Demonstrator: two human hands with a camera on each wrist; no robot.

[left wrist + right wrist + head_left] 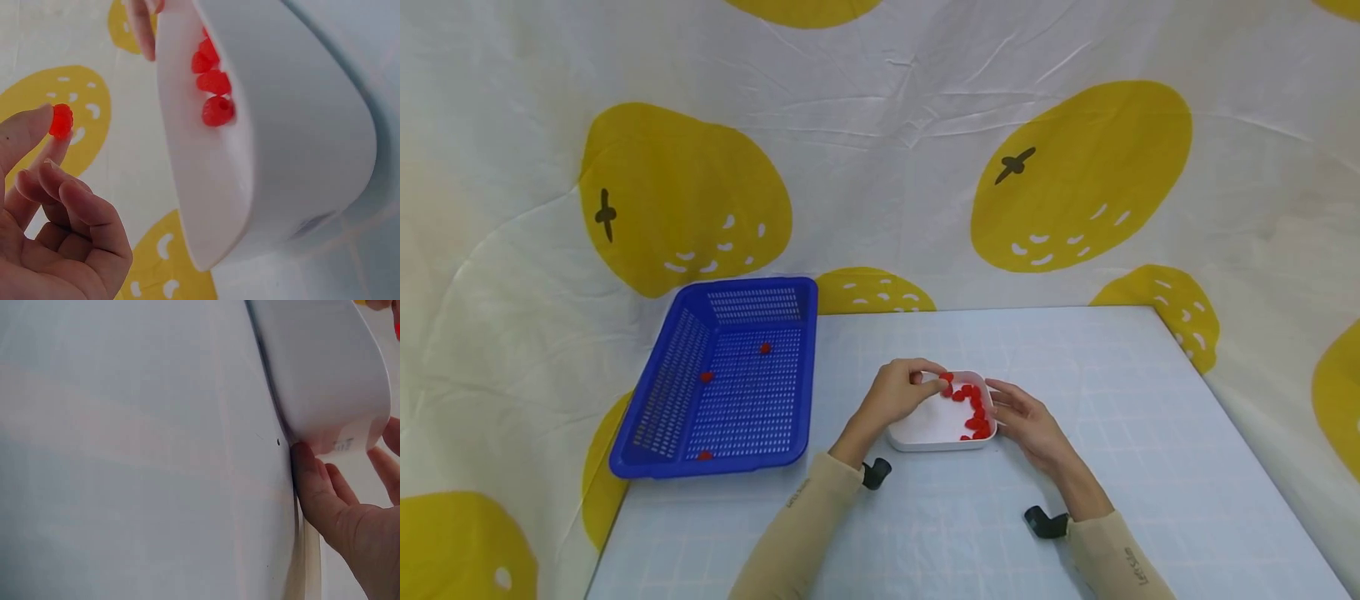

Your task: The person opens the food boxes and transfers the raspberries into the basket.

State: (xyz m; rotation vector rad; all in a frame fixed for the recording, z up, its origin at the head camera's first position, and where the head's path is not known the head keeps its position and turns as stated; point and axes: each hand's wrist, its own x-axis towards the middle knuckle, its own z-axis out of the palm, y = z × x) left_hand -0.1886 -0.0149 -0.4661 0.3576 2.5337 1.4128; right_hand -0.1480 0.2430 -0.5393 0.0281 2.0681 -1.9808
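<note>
A red raspberry (61, 121) is pinched between the thumb and a fingertip of my left hand (895, 392), just above the white tray's left-back part. The remaining fingers of that hand curl loosely below it in the left wrist view. Several more raspberries (977, 408) lie along the right and back of the white tray (917, 429). At the tray's right side, my right hand (1030, 429) rests its extended fingers against the wall. In the right wrist view, one fingertip (305, 459) touches the tray low at its corner, close to the tabletop.
To the left stands a blue slotted basket (811, 367) with 3 raspberries spread over its floor. A pale checked cloth (962, 533) covers the table. Behind it hangs a white sheet (880, 167) with large yellow fruit shapes.
</note>
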